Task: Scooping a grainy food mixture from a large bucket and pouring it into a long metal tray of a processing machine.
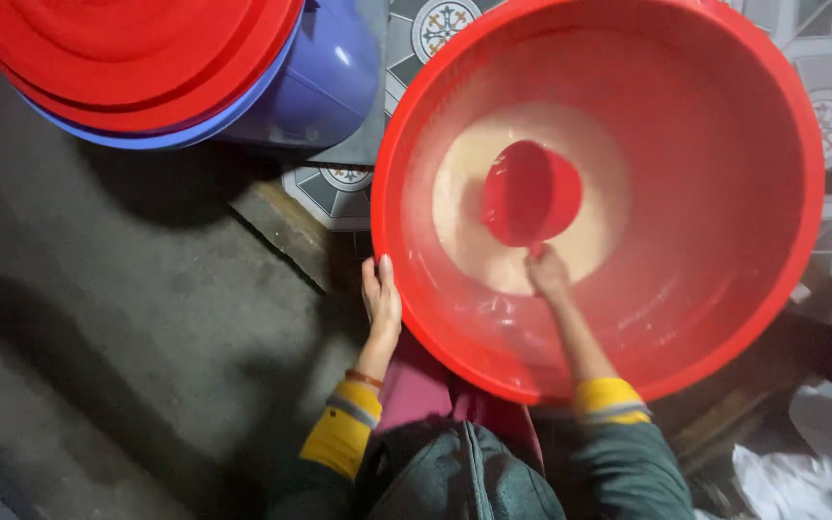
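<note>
Red plastic fills most of the view: a wide basin [763, 289] sits in front of the person, with a shallow pool of pale, cloudy water [464, 183] at its bottom. The right hand [548, 274] reaches down inside the basin and grips the short handle of a red scoop [530, 193], fingers wrapped tight around it; the scoop sits at the middle of the pool with its mouth turned toward the camera. The left hand [381, 299] rests on the outside of the near-left rim, fingers straight and pressed together against the wall, thumb side toward the rim.

Working the scoop well here looks like a matter of keeping the basin braced at the rim, as the left hand does, and keeping the scoop low so the water does not slosh up the wet slope.

Room inside the basin is generous; the walls stand well apart from the scoop on every side. Outside, a blue bucket [325, 82] with a red lid [137, 48] stands at the far left, near the rim but apart from it. Patterned tiles [339, 188] end at a step just beside the left hand, with bare concrete floor [127, 318] open to the left.
</note>
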